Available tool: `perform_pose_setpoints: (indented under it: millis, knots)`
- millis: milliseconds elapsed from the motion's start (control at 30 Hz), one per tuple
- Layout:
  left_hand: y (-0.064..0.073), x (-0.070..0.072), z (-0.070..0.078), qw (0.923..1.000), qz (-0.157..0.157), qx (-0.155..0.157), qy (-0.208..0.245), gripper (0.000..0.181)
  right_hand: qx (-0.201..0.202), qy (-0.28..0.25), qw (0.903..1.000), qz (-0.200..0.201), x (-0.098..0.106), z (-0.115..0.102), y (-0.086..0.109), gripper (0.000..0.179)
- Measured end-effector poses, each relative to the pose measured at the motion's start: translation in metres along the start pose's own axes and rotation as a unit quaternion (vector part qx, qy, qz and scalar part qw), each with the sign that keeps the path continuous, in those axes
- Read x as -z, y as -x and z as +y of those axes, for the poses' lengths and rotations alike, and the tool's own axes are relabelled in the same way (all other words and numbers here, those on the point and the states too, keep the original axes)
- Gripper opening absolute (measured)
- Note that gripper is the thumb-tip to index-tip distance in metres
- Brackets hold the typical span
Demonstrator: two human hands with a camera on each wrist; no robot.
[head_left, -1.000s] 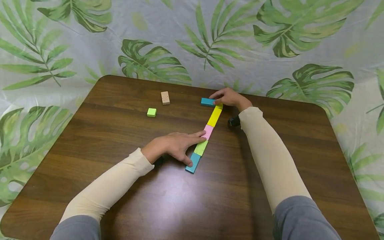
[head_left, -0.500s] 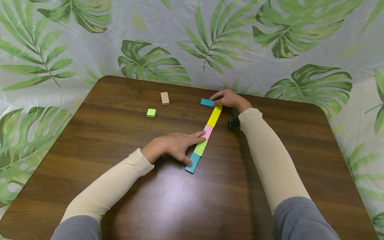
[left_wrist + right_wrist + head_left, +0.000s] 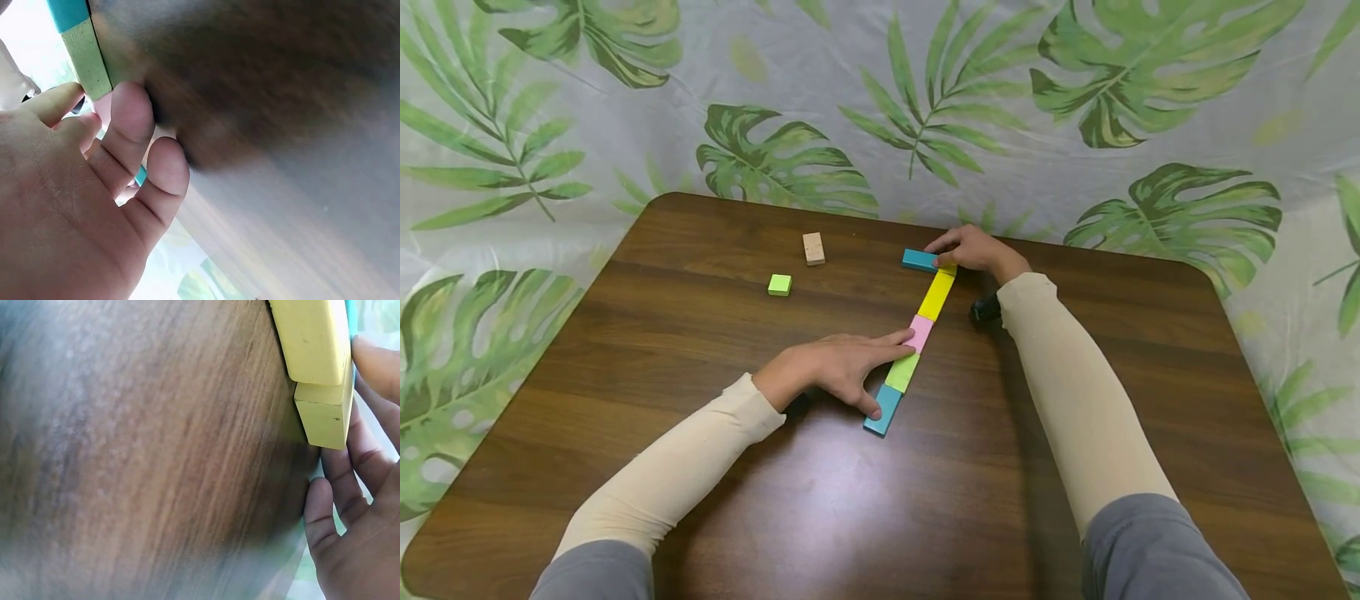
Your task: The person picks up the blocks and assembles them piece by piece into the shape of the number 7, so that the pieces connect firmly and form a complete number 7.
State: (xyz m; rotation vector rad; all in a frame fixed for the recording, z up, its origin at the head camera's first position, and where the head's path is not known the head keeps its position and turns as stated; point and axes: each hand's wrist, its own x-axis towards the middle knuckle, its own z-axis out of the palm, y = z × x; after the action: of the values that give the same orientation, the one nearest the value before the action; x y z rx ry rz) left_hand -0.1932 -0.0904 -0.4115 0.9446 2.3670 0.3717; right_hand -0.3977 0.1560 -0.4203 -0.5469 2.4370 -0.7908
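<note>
A slanting row of flat wooden blocks lies on the table: a blue block [image 3: 882, 408] at the near end, a green block [image 3: 902, 372], a pink block [image 3: 919, 331], a long yellow block [image 3: 937, 295] and a small yellow block [image 3: 948, 271] at the far end. My left hand [image 3: 850, 367] spans the near part, thumb on the blue block and extended fingertips on the pink one. Around the right end of a second blue block [image 3: 917, 259], which points left from the row's far end, my right hand [image 3: 976, 248] pinches with thumb and index finger.
A loose pale wooden block [image 3: 813, 248] and a small bright green block [image 3: 779, 285] lie left of the row. The brown table [image 3: 1120, 375] ends at the back against a leaf-patterned cloth [image 3: 970, 83].
</note>
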Motion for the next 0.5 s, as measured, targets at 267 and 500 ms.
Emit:
perform_pose_setpoints:
  millis: [267, 500]
  knots:
    - [0.0, 0.002, 0.001, 0.9999, 0.008, -0.008, 0.01, 0.099, 0.006, 0.0, 1.0, 0.004, 0.004, 0.0, 0.006, 0.043]
    - [0.004, 0.0, -0.007, 0.9974, 0.046, -0.036, 0.042, 0.091, 0.025, -0.029, 0.9986, 0.036, 0.0, 0.012, 0.017, 0.044]
